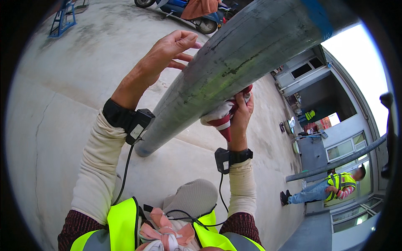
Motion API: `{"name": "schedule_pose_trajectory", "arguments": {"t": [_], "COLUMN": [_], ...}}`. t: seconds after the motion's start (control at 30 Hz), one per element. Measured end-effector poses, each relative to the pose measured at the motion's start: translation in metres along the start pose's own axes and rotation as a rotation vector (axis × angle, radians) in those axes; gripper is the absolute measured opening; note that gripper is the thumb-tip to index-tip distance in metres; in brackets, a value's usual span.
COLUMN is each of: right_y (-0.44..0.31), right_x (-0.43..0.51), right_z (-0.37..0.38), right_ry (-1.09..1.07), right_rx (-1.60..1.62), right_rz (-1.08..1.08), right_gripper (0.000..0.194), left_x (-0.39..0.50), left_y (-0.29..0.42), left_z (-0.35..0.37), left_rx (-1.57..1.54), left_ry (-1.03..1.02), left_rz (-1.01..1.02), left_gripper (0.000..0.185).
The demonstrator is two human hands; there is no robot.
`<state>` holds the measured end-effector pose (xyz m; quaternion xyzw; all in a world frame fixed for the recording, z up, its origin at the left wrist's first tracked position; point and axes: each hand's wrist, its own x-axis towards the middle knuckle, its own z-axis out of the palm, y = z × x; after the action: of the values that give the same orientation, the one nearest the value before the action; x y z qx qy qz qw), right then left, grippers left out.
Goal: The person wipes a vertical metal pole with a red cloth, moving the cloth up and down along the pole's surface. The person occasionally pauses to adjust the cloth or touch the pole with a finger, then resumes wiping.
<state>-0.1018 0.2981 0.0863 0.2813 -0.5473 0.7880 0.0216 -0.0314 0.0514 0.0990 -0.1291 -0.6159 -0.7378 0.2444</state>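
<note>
A thick grey metal post (220,72) rises from the concrete floor right before me, with dark scuffs along its surface and a blue band (318,18) high up. My left hand (171,51) is beside the post's left side, fingers apart and holding nothing; whether the fingertips touch the metal is hard to tell. On the other side, my right hand (243,109) grips a red and white striped cloth (221,117) against the post. Part of the cloth is hidden behind the metal. Each wrist carries a strapped black device with a cable.
A blue scooter (194,12) stands beyond the post, and a blue metal stand (62,20) is at upper left. To the right, a person in a high-visibility vest (340,185) stands near a second post (339,160). Basins (296,146) and other items lie along the building.
</note>
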Motion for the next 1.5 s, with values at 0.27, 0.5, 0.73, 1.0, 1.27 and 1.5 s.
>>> {"name": "schedule_pose_trajectory", "arguments": {"t": [0.27,0.5,0.73,1.0,1.27,1.5], "right_y": [0.029,0.089,0.15,0.108,-0.01,-0.045], "right_x": [0.025,0.008,-0.054,-0.041,0.027,0.093], "right_z": [-0.01,-0.052,-0.059,-0.041,-0.012,-0.016], "right_ry": [-0.188,-0.244,-0.351,-0.196,-0.12,-0.26], "right_rx": [0.212,-0.062,-0.45,-0.117,-0.085,-0.195], "right_rz": [0.217,0.349,0.492,0.445,-0.076,-0.061], "right_gripper": [0.036,0.037,0.029,0.028,0.034,0.029], "left_x": [0.002,-0.003,-0.001,0.0,0.0,0.0], "left_y": [-0.001,-0.007,-0.009,-0.001,0.009,0.005], "left_z": [0.002,-0.007,-0.008,-0.006,-0.002,-0.006], "left_rx": [0.012,0.056,0.049,0.0,-0.127,-0.149], "left_ry": [-0.008,-0.004,0.0,-0.008,0.012,0.074], "left_rz": [0.009,0.028,0.019,-0.008,-0.043,-0.069], "left_gripper": [0.076,0.073,0.069,0.068,0.068,0.07]}}
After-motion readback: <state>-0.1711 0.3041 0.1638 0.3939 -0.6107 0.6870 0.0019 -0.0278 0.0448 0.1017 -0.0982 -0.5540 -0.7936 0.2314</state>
